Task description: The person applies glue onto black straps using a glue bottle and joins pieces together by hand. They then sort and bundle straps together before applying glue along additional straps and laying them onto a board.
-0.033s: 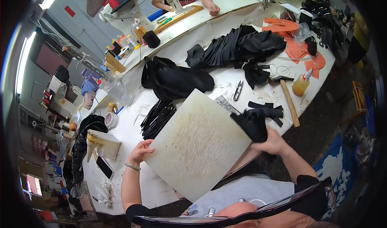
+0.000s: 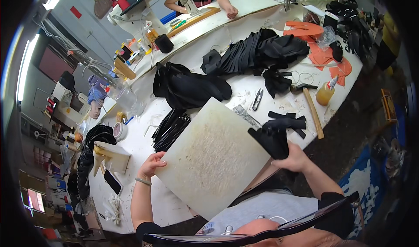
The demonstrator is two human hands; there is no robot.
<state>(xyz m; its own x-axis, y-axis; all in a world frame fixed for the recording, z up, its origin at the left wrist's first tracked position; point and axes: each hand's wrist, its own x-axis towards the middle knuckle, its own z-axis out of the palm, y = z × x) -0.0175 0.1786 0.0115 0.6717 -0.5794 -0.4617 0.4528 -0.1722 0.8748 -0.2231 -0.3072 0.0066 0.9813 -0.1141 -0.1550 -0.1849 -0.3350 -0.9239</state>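
The left hand [image 2: 155, 164] pinches the near-left corner of one square, pale board [image 2: 214, 155], thumb over the worn upper face. The board spans the gap between the two hands, with its right corner just beside the right hand. That right hand [image 2: 292, 157] is closed round a bunch of black fabric pieces [image 2: 274, 142], overlapping too much to count; whether it also grips the board, I cannot tell.

Just beyond the left hand lies one bundle of thin black strips [image 2: 168, 131]. To that hand's left are one smartphone [image 2: 113, 181] and, farther off, one round tub [image 2: 120, 130].

Beyond the right hand are one pair of thread snips [image 2: 258, 100], one wooden-handled hammer [image 2: 313, 114] and, past the hammer, one squeeze bottle [image 2: 324, 95] of amber liquid. One speckled slab [image 2: 244, 115], partly hidden by the board, lies ahead and left of the right hand. Farther ahead of both hands, two large heaps of black material, one smooth [image 2: 190, 86] and one pleated [image 2: 257, 52], lie side by side.
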